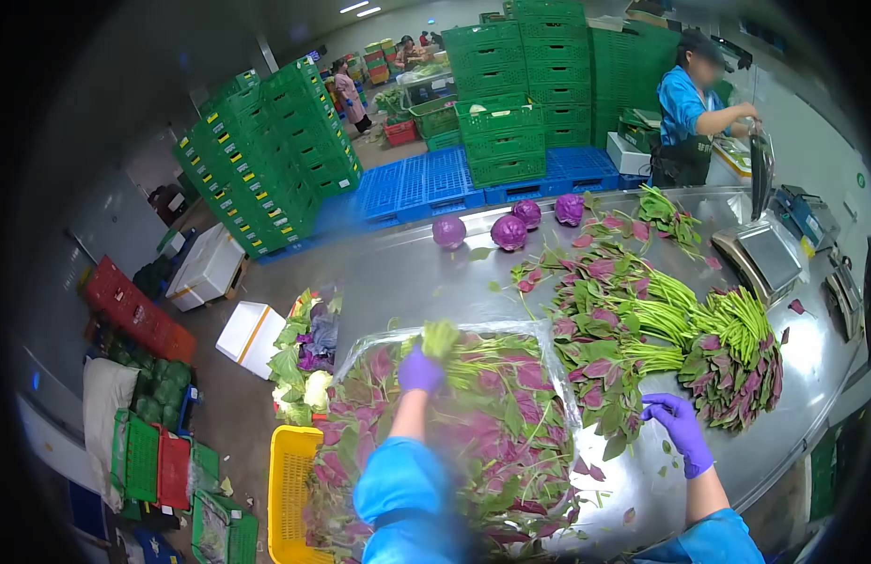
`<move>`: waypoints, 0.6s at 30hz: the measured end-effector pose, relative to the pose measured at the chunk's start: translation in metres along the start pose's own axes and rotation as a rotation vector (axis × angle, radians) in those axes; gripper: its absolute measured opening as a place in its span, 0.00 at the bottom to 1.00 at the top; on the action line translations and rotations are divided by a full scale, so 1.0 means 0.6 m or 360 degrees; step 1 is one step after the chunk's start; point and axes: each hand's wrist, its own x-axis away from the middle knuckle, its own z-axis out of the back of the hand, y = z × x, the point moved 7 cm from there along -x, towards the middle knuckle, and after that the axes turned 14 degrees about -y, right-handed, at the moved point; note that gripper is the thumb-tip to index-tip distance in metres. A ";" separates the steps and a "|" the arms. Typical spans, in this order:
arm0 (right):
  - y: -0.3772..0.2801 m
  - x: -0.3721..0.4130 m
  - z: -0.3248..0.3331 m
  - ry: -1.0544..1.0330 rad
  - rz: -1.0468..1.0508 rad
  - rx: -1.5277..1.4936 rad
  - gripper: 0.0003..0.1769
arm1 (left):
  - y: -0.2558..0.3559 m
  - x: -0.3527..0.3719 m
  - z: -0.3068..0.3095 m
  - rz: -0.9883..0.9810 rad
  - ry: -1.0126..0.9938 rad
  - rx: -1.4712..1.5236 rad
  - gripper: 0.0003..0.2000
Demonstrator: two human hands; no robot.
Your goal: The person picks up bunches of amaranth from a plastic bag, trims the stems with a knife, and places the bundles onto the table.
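Note:
My left hand (420,369), in a purple glove, is closed around a bunch of green stems (440,338), slightly blurred. It is above a heap of red-and-green amaranth (492,414) lying in a clear plastic liner (559,362). Over on the right, my right hand (678,430), gloved in purple too, has its fingers apart and pointing left, with nothing visible in them. Its fingertips are close to the leaves of a pile of amaranth bunches (595,324) on the steel table (398,282). Another stack of bunches (736,357) lies just beyond this hand, stems upward.
Purple cabbages (509,232) sit along the table's far side. A weighing scale (760,258) stands at right, near a co-worker in blue (684,103). A yellow basket (290,489) is at the near left. Green crates (266,155) are stacked beyond blue pallets (407,185).

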 end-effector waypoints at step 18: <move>-0.031 0.075 -0.212 -0.0735 0.0099 -0.0123 0.16 | -0.123 0.635 0.444 -0.1160 0.0718 0.1493 0.30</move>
